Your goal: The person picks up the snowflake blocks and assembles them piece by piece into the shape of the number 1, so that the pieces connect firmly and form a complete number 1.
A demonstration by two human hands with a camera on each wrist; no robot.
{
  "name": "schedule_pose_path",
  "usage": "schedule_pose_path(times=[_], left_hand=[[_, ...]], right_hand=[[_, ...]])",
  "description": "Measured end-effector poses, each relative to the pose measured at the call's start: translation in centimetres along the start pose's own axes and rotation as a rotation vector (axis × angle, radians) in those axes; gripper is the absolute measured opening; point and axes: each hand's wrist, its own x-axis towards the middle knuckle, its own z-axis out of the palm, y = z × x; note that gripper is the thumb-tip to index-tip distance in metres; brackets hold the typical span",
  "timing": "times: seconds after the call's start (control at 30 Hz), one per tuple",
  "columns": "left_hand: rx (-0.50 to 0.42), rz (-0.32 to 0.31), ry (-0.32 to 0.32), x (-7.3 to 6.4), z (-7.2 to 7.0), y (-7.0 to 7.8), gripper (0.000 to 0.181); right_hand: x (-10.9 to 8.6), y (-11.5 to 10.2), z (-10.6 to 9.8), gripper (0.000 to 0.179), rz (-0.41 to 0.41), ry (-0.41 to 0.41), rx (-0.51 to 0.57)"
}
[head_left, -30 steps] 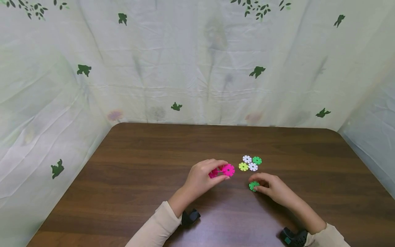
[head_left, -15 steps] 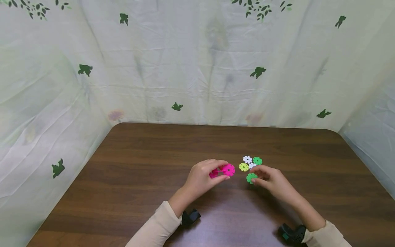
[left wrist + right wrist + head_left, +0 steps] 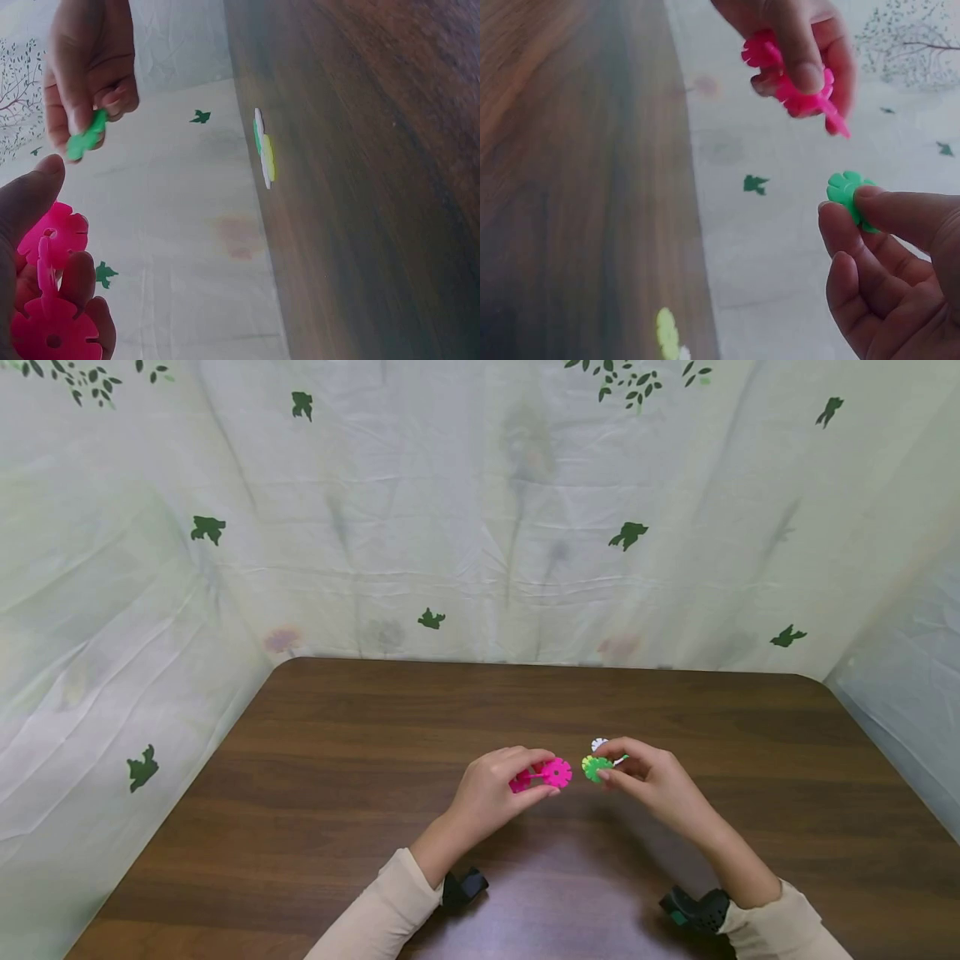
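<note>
Your left fingers [image 3: 534, 756] pinch the interlocked pink slotted discs [image 3: 558, 766], your right fingers [image 3: 901, 211] the green slotted disc [image 3: 844, 192], above the surface [image 3: 450, 714]; best set green crosswise to pink before pressing.

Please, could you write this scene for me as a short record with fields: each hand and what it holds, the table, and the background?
Left hand: holds linked pink discs
Right hand: pinches a green disc between thumb and fingers
Pink to green: apart; both wrist views show a gap
Table: brown wood grain
Lying on it: a yellow disc, a second green disc and white disc pieces, close together
Wrists: a black device on each
Background: pale cloth with dark green shapes
</note>
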Motion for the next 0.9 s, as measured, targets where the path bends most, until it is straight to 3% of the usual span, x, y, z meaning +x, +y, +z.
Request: schedule_pose_path(times=[0.2, 0.67, 0.9], left_hand=[[-0.006, 0.002, 0.004, 0.0, 0.0, 0.0, 0.034], [-0.027, 0.015, -0.002, 0.1, 0.0, 0.2, 0.032], [-0.026, 0.024, -0.004, 0.0, 0.1, 0.2, 0.032]], right_hand=[[0.5, -0.9, 0.4, 0.02, -0.045, -0.003, 0.033], [1.1, -3.7, 1.1, 0.019, -0.173, 0.013, -0.023], [1.0, -3.6, 1.4, 0.017, -0.223, 0.037, 0.022]])
